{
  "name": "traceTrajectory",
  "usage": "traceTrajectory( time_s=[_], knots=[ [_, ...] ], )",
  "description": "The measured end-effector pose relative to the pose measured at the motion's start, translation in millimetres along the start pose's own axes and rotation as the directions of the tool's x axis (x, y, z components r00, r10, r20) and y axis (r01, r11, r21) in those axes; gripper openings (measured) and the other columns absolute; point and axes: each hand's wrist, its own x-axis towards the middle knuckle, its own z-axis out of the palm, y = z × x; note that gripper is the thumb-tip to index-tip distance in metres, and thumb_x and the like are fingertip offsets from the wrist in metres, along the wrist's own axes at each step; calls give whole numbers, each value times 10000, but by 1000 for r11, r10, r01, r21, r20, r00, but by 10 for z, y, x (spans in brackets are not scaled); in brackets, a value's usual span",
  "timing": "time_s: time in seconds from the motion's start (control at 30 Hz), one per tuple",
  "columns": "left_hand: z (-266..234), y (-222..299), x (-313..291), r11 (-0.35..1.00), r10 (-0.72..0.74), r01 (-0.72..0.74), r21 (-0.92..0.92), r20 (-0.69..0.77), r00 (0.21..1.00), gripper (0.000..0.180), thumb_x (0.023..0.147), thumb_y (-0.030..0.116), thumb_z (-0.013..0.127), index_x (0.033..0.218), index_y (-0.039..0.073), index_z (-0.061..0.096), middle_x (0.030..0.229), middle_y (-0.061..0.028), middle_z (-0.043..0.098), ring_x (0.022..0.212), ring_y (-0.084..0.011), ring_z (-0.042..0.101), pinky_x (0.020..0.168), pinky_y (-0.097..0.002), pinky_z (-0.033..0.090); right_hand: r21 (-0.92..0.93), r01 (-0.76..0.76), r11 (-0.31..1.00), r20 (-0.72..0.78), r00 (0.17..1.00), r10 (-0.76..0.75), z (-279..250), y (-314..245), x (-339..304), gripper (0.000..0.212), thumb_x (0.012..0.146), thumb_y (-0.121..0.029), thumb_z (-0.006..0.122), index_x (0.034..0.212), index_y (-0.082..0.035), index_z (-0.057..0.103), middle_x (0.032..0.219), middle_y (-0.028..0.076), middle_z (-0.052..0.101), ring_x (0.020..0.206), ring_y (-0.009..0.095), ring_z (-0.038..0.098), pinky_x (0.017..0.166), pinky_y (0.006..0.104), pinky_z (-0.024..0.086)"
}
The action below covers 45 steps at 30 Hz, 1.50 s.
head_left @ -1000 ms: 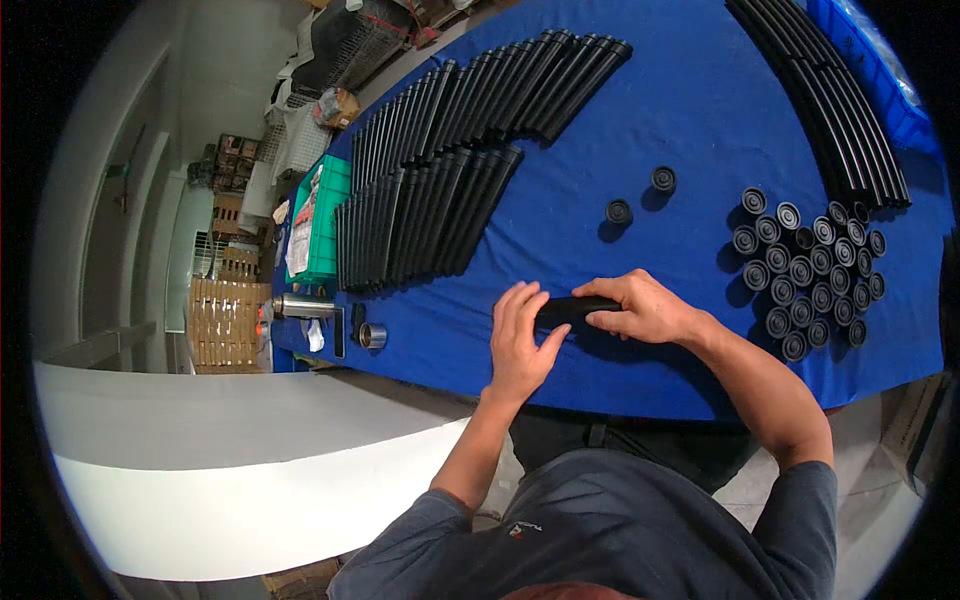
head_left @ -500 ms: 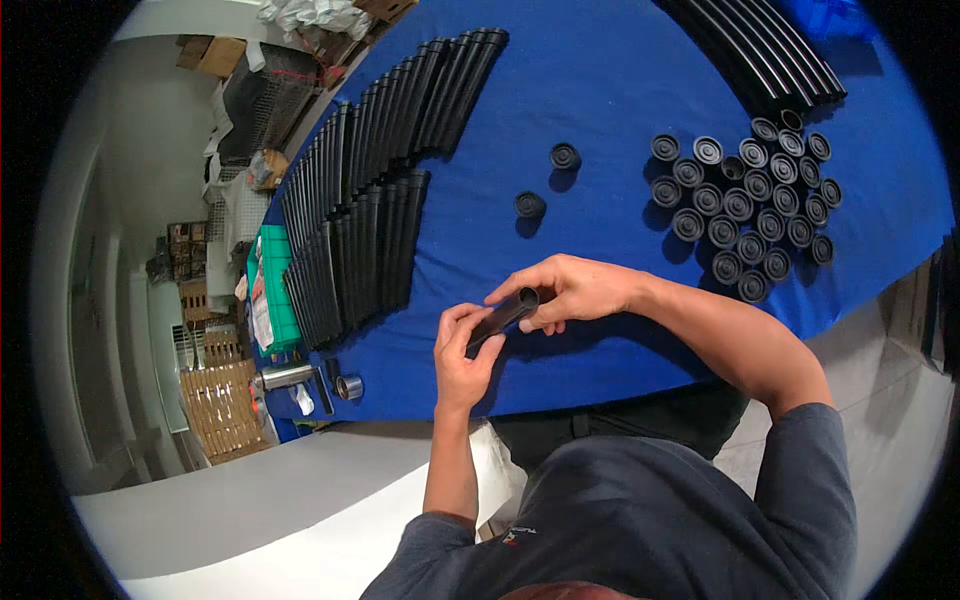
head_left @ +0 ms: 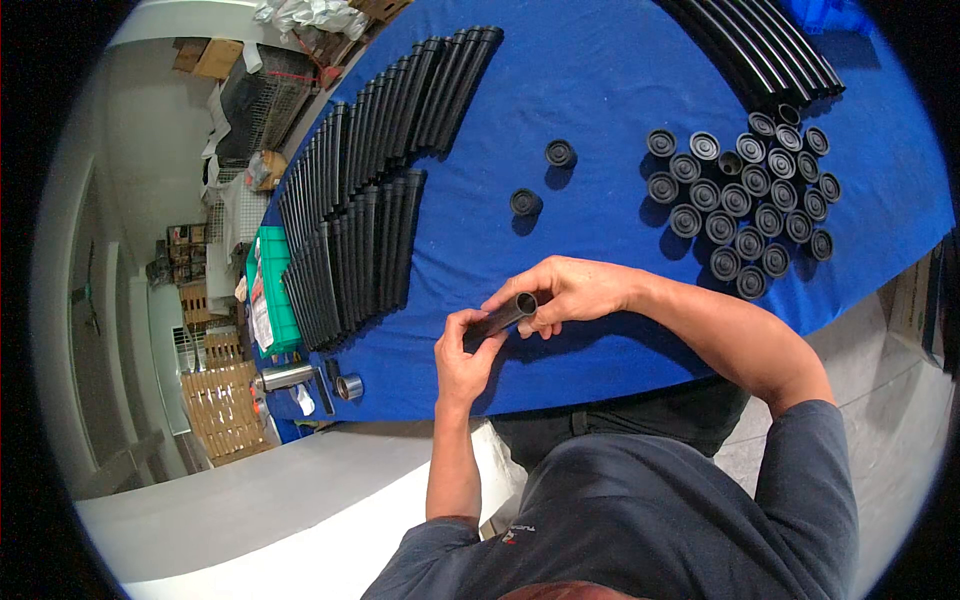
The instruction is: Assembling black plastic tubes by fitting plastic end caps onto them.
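Note:
Between my hands, over the near part of the table, is a black tube whose open end points up and to the right. My left hand is closed round its lower length, thumb on the near side. The fingers of my right hand grip close to the open end, with the thumb beside the rim. Beyond my hands, two round black caps stand apart from each other on the blue cloth. To the right sits a group of similar ringed black caps.
Two rows of black tubes lie at the left on the blue cloth. More long black tubes lie at the far right. A green crate, a metal cylinder and a metal cup are near the left edge.
The tube's open end has tipped slightly toward me, and both hands have shifted a little with it. Both hands stay on the tube.

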Motion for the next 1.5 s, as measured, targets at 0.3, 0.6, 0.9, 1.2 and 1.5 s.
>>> traceTrajectory(
  time_s=[0.3, 0.6, 0.9, 1.2, 1.5],
  knots=[
    [-114, 119, 44, 925, 288, -304, 230, 100, 952, 362, 955, 246, 607, 1159, -52, 590, 1111, -181, 621, 1023, -273, 622, 922, -360, 468, 3, 2, 1000, -19, 1000, -2, -6, -15, 1, 470, 892, -116, 671, 1351, -88, 576, 956, 32, 682, 702, 92, 604, 630, 256, 532],
    [-11, 31, -24, 987, 155, -156, -35, -30, 987, 273, 912, 138, 640, 1133, -16, 595, 1119, -153, 645, 1008, -287, 641, 895, -363, 499, -65, 37, 997, -88, 995, -42, -9, 52, 20, 473, 878, -191, 726, 1314, -63, 596, 867, 23, 660, 669, 90, 589, 604, 253, 520],
    [-5, 53, 55, 788, 467, -420, 449, 8, 884, 359, 852, 152, 723, 1138, -28, 603, 1122, -184, 637, 1050, -356, 587, 914, -423, 478, -91, 21, 996, -108, 994, -31, 22, 3, 6, 454, 870, -144, 727, 1297, -50, 607, 823, 36, 667, 659, 94, 603, 609, 257, 519],
    [508, 77, -325, -15, -37, 416, -909, 416, 909, 529, 985, 507, 510, 1173, 23, 611, 1123, -175, 641, 943, -266, 655, 770, -350, 545, -350, 82, 933, -155, 977, -144, 7, 47, 24, 456, 825, -192, 743, 1240, -30, 641, 784, 74, 680, 670, 127, 638, 640, 304, 518],
    [381, 22, 282, 13, -143, 111, -994, 108, 984, 251, 955, 293, 592, 960, 55, 672, 1177, -149, 662, 947, -258, 687, 814, -418, 588, -601, 56, 798, -310, 904, -296, -17, 84, 20, 479, 797, -134, 697, 1246, -16, 581, 759, 124, 652, 680, 248, 651, 657, 387, 515]
  ],
)
